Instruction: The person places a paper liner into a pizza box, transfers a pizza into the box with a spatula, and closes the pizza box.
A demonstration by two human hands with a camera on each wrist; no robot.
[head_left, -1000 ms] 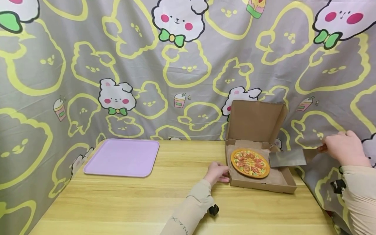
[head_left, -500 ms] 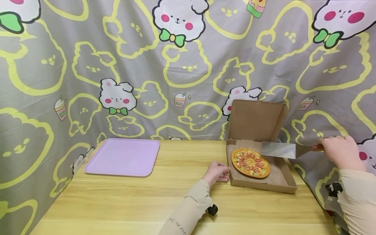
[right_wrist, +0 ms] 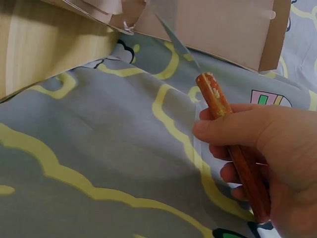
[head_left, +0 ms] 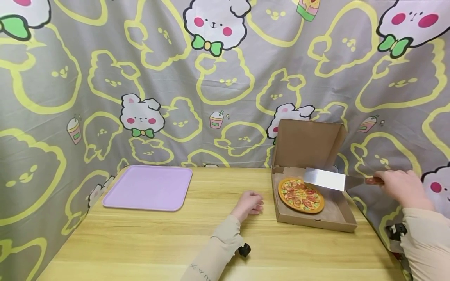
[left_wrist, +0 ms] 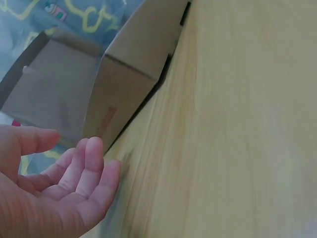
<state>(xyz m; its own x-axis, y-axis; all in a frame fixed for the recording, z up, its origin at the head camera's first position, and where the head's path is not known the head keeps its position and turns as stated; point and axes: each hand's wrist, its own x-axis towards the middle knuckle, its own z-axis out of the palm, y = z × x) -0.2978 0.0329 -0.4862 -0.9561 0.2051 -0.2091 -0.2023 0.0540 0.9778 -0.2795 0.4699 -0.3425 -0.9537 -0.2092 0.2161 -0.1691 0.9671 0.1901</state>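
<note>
My right hand [head_left: 404, 187] grips the wooden handle [right_wrist: 237, 163] of a wide metal spatula [head_left: 325, 179]. Its flat blade reaches left over the open cardboard pizza box [head_left: 316, 223] and overlaps the back right edge of the pizza [head_left: 301, 196] in the head view. The whole round pizza, with red and green toppings, lies at the left side of the box. My left hand [head_left: 249, 205] is a short way left of the box, apart from it and holding nothing. In the left wrist view the fingers [left_wrist: 94, 163] are loosely bent near the box's side wall [left_wrist: 116, 94].
A light purple tray [head_left: 147, 188] lies at the back left of the wooden table [head_left: 225, 234]. The box's lid [head_left: 306, 144] stands upright at the back. A patterned grey cloth [head_left: 232, 89] hangs behind and beside the table.
My left hand has let go of the box's left side and moved left. The spatula has shifted left and its blade has turned, now over the pizza's back edge.
</note>
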